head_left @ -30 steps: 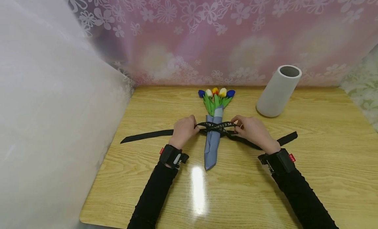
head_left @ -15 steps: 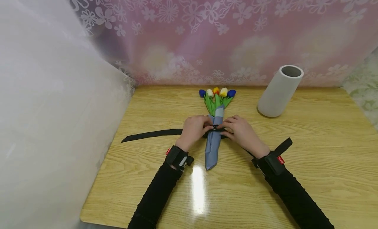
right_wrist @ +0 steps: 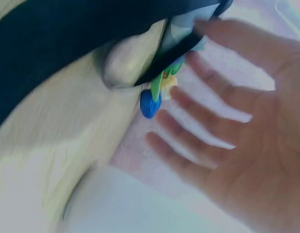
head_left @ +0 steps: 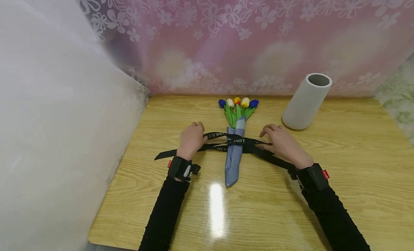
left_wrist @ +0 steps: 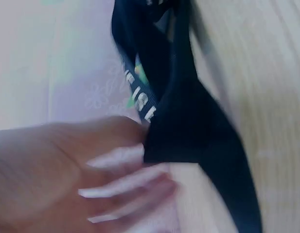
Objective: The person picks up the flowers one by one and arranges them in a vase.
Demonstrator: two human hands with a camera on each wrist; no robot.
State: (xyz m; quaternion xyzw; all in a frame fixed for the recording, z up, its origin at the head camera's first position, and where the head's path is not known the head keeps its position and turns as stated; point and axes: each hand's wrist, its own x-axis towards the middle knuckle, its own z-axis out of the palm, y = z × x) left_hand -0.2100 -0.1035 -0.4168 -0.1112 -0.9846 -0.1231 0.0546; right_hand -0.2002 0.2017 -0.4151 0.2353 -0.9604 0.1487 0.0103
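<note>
A bouquet of tulips (head_left: pixel 237 103) in blue-grey wrapping paper (head_left: pixel 231 168) lies on the wooden table, blossoms at the far end. A black ribbon (head_left: pixel 242 141) with white lettering goes around the wrapped stems, with loops out to both sides. On the left, my left hand (head_left: pixel 191 138) pinches a ribbon loop between thumb and finger; the left wrist view shows the ribbon (left_wrist: pixel 188 121) spreading from there. My right hand (head_left: pixel 284 144) is at the right loop. Its fingers (right_wrist: pixel 203 121) are spread and fairly straight, with thumb and fingertips right at the ribbon's edge.
A white vase (head_left: pixel 305 103) stands behind my right hand, at the back right of the wooden table (head_left: pixel 265 215). A pink flowered curtain (head_left: pixel 207 46) hangs along the back edge. White sheeting (head_left: pixel 58 118) borders the left side.
Both hands came together over the stems, then moved apart to either side. The ribbon between them now stretches out in loops, and its left tail reaches less far left. The bouquet stays in place.
</note>
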